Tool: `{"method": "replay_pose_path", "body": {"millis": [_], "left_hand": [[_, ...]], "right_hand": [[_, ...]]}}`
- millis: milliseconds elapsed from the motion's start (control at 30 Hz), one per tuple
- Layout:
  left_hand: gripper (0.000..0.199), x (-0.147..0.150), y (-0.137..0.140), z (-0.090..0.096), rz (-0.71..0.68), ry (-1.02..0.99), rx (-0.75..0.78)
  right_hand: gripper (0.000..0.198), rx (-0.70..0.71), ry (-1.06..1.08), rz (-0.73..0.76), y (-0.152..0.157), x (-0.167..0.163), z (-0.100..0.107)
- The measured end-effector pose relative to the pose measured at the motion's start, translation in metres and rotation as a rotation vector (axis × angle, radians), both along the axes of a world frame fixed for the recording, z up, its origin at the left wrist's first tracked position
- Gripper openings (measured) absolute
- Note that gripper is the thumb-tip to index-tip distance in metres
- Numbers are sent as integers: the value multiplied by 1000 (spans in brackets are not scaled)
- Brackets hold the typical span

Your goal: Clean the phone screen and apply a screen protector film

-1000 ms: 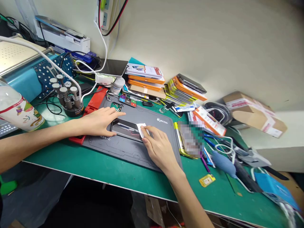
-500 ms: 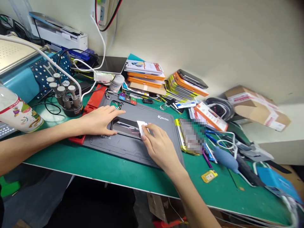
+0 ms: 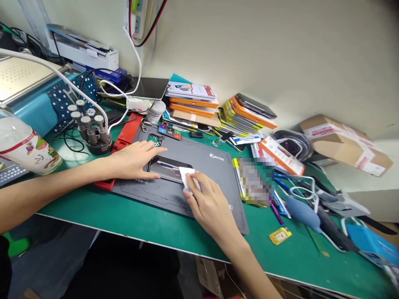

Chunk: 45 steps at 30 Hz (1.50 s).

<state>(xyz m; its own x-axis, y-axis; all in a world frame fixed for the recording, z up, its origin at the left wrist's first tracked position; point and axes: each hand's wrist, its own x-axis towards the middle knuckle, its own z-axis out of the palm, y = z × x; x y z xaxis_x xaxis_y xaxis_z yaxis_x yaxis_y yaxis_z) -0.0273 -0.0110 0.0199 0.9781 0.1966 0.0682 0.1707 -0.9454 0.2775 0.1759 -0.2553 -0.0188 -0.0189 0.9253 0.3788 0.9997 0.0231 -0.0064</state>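
Note:
A dark, glossy phone (image 3: 166,168) lies on the grey work mat (image 3: 212,182), and its screen reflects light. My left hand (image 3: 132,162) spans the phone's left end, thumb along the near edge and fingers by the far edge, gripping it. Pinched in the fingers of my right hand (image 3: 207,199) is a folded white wipe (image 3: 185,176), which rests on the phone's right part. That hand and the wipe hide the phone's right end. Small metal parts (image 3: 156,140) sit in a green recess just beyond my left fingers.
Left stand a screwdriver holder (image 3: 96,141) and a patterned cup (image 3: 34,145). Boxes and cases (image 3: 193,101) are stacked along the wall. Rightward are a pixelated, yellow-edged item (image 3: 257,180), a yellow piece (image 3: 280,235), a blue-grey bulb (image 3: 302,214) and cables. A red holder (image 3: 126,133) borders the mat.
The view has shifted slightly, so the scene sits a little lower and further right. My right hand and the wipe have moved slightly toward the phone's near edge. My left hand stays at its left end.

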Motion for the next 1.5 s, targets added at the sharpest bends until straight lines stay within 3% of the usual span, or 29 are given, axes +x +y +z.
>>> {"method": "replay_pose_path", "body": {"millis": [200, 467, 733, 1000, 1233, 1500], "left_hand": [[88, 1, 0, 4, 15, 39, 24], [84, 1, -1, -1, 8, 9, 13], [85, 0, -1, 7, 32, 22, 10], [88, 1, 0, 0, 27, 17, -9], [86, 0, 1, 4, 23, 4, 10], [85, 1, 2, -2, 12, -8, 18]], "right_hand": [[47, -12, 51, -30, 31, 12, 3], [58, -12, -2, 13, -13, -11, -1], [51, -29, 109, -31, 39, 7, 5], [51, -13, 72, 18, -8, -10, 2], [46, -36, 111, -8, 43, 5, 8], [51, 15, 75, 19, -4, -19, 2]]}}
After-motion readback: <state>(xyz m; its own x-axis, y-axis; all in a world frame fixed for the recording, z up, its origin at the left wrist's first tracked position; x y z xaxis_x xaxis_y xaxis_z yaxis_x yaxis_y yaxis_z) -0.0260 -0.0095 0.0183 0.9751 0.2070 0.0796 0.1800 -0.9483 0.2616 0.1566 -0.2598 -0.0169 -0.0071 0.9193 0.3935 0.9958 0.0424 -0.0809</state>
